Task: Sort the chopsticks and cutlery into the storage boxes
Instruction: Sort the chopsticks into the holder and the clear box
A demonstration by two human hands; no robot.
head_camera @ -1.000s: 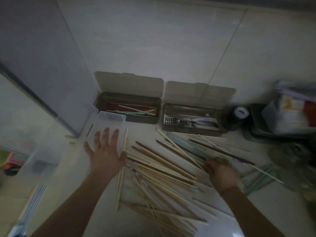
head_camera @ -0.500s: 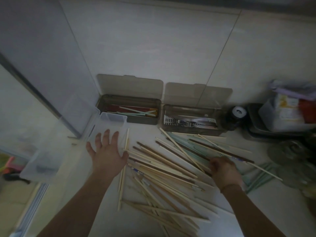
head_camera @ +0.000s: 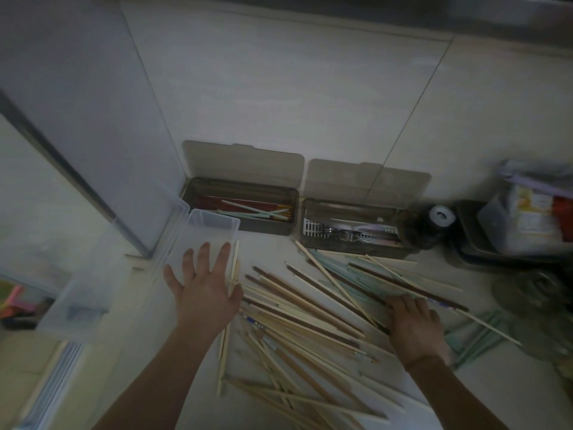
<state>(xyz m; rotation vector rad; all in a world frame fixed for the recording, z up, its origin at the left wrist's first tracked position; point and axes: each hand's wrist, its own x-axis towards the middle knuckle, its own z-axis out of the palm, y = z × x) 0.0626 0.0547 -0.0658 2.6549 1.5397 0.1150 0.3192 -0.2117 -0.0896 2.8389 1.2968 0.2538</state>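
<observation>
scattered chopsticks (head_camera: 297, 308) before two open boxes (head_camera: 240, 212)

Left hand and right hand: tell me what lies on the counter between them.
In the head view, the pile of loose chopsticks fills the stretch between the left hand and the right hand: pale and dark sticks, crossing each other.

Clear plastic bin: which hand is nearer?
Left. The left hand is spread with its fingertips over the near edge of the clear plastic bin. The right hand is well off to the right, fingers on the chopstick pile.
</observation>
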